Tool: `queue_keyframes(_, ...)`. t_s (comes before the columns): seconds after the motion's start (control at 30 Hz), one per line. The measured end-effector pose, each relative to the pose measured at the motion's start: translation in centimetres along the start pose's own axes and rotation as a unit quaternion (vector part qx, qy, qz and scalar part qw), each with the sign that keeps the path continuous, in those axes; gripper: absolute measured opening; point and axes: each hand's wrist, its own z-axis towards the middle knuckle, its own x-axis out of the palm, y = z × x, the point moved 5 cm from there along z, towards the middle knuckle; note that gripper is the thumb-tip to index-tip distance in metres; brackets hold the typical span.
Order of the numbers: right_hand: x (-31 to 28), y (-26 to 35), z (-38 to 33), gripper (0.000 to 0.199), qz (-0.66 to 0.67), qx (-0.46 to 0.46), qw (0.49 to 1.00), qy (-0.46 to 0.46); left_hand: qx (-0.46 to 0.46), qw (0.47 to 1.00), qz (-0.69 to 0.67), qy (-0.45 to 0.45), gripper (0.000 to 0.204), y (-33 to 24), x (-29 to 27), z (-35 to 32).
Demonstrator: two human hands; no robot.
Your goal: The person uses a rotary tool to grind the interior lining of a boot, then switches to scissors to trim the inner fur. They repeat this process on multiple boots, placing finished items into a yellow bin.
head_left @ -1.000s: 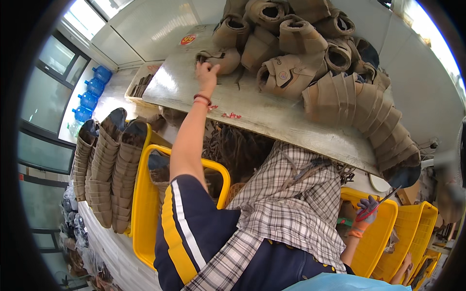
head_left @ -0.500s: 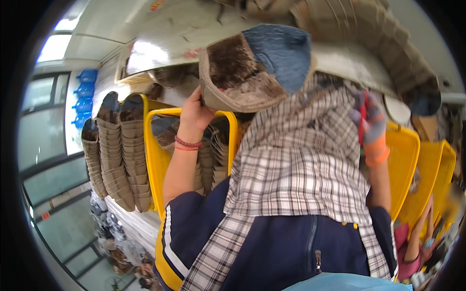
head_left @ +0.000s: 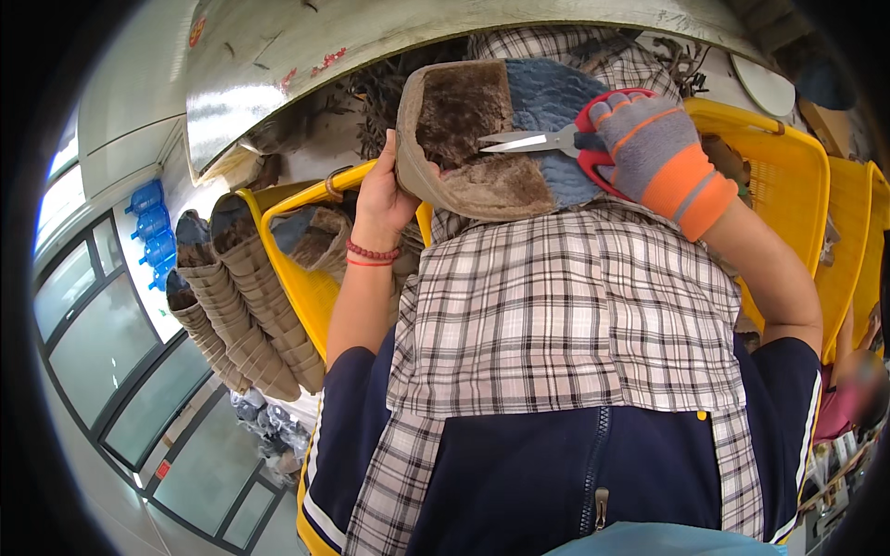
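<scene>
My left hand [head_left: 382, 199] grips one end of a fur-lined piece like a shoe upper [head_left: 464, 102], tan outside, with brown plush and blue quilted lining inside. Its thumb is at the outer rim; the other fingers are partly hidden behind the piece. In my right hand [head_left: 660, 153], which wears a grey and orange glove, is a pair of scissors [head_left: 533, 142] with red handles. The blades point left across the lining, slightly parted. Both hands are above my plaid apron [head_left: 519, 306].
A pale worktable [head_left: 389, 42] with dark scraps under its edge spans the front. Left are a yellow basket [head_left: 295, 269] and tall stacks of similar tan pieces [head_left: 264, 296]. More yellow baskets [head_left: 779, 176] stand at right, with another person [head_left: 839, 398] beyond them.
My right hand has come in leftward with the scissors, from beside the apron to over the piece. The head view has shifted; the left hand still grips the same end.
</scene>
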Motion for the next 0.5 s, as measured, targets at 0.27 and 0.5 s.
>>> queue_keyframes(0.27,3.1,0.5,1.3,0.024,0.014,0.101,0.990,0.094,-0.096,0.995,-0.034,0.021,0.038,0.2,2.5,-2.8)
queue_keyframes(0.5,4.8,0.8,1.4,0.022,0.028,0.093,0.991,0.095,-0.115,0.988,-0.097,0.029,0.026,1.5,-0.3,-3.7)
